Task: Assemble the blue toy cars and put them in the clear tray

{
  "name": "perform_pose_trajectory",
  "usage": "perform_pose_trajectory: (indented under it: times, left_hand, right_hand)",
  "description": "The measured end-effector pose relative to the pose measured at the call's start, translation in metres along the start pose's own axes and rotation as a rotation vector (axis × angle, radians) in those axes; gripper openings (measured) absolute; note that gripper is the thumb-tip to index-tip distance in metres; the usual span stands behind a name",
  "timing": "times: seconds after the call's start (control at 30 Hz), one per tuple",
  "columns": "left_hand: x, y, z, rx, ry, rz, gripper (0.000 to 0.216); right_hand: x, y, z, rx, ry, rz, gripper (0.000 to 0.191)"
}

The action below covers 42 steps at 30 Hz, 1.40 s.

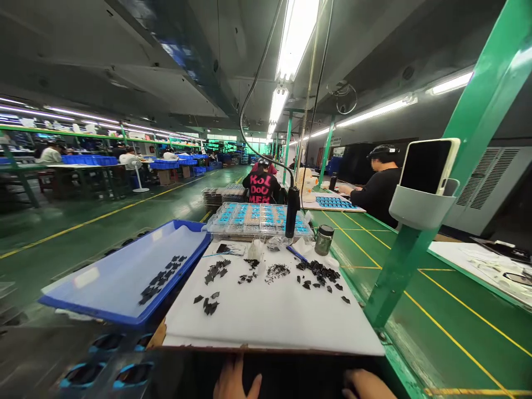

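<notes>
My left hand is below the front edge of the white-covered work board, with thumb and fingers apart and nothing visible in it. Farther right, my right hand is cut off by the bottom of the view; its fingers are blurred and partly hidden. Neither hand touches the small parts on the board. These include a pile of black plastic pieces at right, a scatter of tiny black screw-like bits in the middle, and black pieces at left.
A black electric screwdriver hangs over the board's far side near a lidded jar. Behind stands a clear compartment tray with blue-edged parts. A blue tray lies left. A green post holding a phone rises at right.
</notes>
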State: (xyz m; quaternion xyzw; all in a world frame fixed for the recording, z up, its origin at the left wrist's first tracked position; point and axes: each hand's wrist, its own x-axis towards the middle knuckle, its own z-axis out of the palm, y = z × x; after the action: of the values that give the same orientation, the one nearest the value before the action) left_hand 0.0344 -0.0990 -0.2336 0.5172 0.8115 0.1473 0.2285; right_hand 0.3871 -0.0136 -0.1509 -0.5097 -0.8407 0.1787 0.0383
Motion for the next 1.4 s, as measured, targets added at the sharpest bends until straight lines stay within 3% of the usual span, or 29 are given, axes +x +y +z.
perform_pose_trajectory:
  times: [0.2, 0.47, 0.67, 0.87, 1.03, 1.23, 1.4]
  left_hand:
    - [-0.018, 0.005, -0.016, 0.013, 0.117, 0.013, 0.077]
    - [-0.023, -0.025, -0.018, -0.104, 0.181, 0.007, 0.076]
    - [-0.018, -0.027, -0.024, -0.104, 0.221, -0.02, 0.079]
    - [-0.02, -0.028, -0.034, -0.028, 0.192, 0.028, 0.08]
    - [-0.028, -0.038, -0.039, -0.043, 0.162, 0.042, 0.084]
    - [-0.033, -0.049, -0.042, -0.105, 0.183, 0.035, 0.086]
    - [-0.026, -0.06, -0.037, -0.138, 0.206, 0.047, 0.089]
  right_hand:
    - [0.0, -0.017, -0.023, 0.089, 0.048, -0.126, 0.025]
    - [-0.009, -0.025, -0.035, 0.166, 0.0, -0.341, 0.024]
    - [-0.007, -0.03, -0.042, 0.166, 0.098, -0.428, 0.031]
    - [-0.002, -0.019, -0.043, 0.173, 0.203, -0.376, 0.051]
    - [-0.001, -0.014, -0.044, 0.147, 0.253, -0.329, 0.049]
    - [-0.005, -0.022, -0.045, 0.057, 0.209, -0.299, 0.048]
    - [-0.012, -0.02, -0.035, 0.032, 0.067, -0.24, 0.037]
